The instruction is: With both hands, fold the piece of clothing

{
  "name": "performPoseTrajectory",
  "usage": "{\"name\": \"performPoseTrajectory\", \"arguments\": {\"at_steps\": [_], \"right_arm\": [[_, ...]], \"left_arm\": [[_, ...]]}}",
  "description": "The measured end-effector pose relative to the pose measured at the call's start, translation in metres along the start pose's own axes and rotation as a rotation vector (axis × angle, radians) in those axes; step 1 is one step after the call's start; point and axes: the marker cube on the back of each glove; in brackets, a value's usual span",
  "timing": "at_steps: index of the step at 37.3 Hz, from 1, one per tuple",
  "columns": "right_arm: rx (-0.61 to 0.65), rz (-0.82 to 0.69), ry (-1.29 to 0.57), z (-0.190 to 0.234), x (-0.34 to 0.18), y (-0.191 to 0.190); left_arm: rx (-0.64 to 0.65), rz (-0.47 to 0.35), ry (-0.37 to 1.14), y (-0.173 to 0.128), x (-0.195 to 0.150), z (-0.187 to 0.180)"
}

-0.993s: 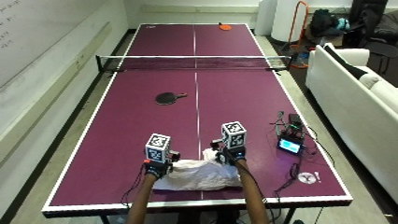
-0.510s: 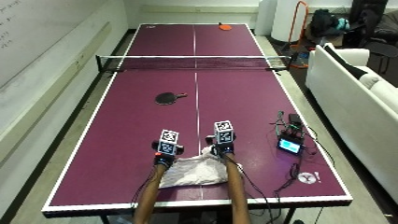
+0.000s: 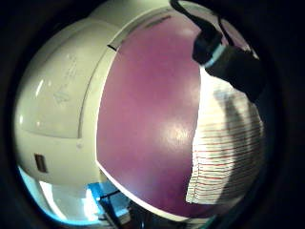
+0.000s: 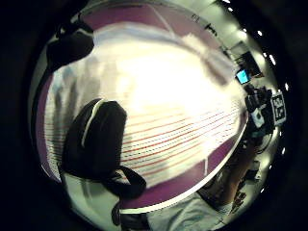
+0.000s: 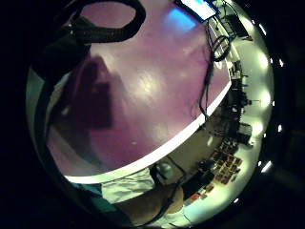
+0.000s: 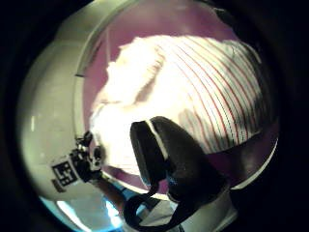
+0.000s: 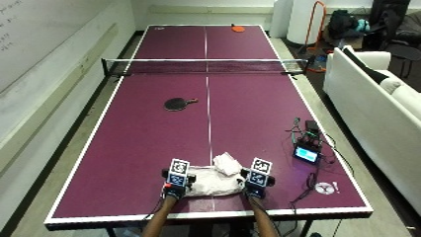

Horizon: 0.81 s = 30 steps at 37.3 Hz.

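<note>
A white garment with thin red stripes (image 7: 209, 181) lies bunched near the front edge of the purple table (image 7: 131, 148), a crumpled lump (image 7: 228, 162) on its far side. My left hand (image 7: 175, 186) is at its left end and my right hand (image 7: 257, 186) at its right end. In the left thumb side palm view my thumb (image 4: 94, 139) curls over the striped cloth (image 4: 168, 96). My right thumb (image 6: 164, 154) lies over the cloth (image 6: 207, 82) the same way. The cloth's edge (image 3: 228, 148) rests flat on the table.
A black paddle (image 7: 176, 103) lies mid-table and the net (image 7: 205, 64) crosses behind it. An orange paddle (image 7: 237, 28) sits at the far end. A small device with a lit blue screen (image 7: 306, 153) and cables (image 7: 322, 187) lie right of the garment. A white sofa (image 7: 381, 98) stands on the right.
Both hands have drawn back toward the table's front edge and spread a little apart. The garment is more compact, with a lump now showing on its far side.
</note>
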Motion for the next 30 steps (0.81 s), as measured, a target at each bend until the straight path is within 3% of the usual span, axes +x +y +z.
{"name": "performPoseTrajectory", "arguments": {"at_steps": [3, 8, 15, 19, 22, 25, 27, 30], "right_arm": [[-0.004, 0.007, 0.062, 0.007, 0.001, 0.001], [0.081, 0.041, 0.139, 0.009, 0.008, -0.019], [0.122, 0.059, 0.062, -0.006, 0.022, -0.044], [0.059, 0.066, -0.055, -0.026, 0.020, -0.038], [0.004, 0.085, -0.181, -0.038, 0.016, -0.040], [0.035, -0.001, -0.345, -0.024, -0.007, -0.082], [0.086, -0.084, -0.406, -0.017, -0.032, -0.107], [0.122, -0.189, -0.388, -0.034, -0.080, -0.097]], "left_arm": [[-0.040, 0.024, -0.030, 0.005, 0.009, 0.005], [-0.040, 0.058, 0.082, 0.000, 0.031, 0.012], [-0.004, 0.070, 0.121, -0.014, 0.059, 0.009], [0.027, 0.098, 0.133, -0.024, 0.072, 0.007], [0.028, 0.082, 0.110, -0.027, 0.068, 0.002], [-0.031, 0.059, 0.132, -0.022, 0.055, -0.010], [0.013, 0.028, 0.189, -0.029, 0.040, -0.021], [0.095, -0.028, 0.300, -0.046, 0.011, -0.024]]}}
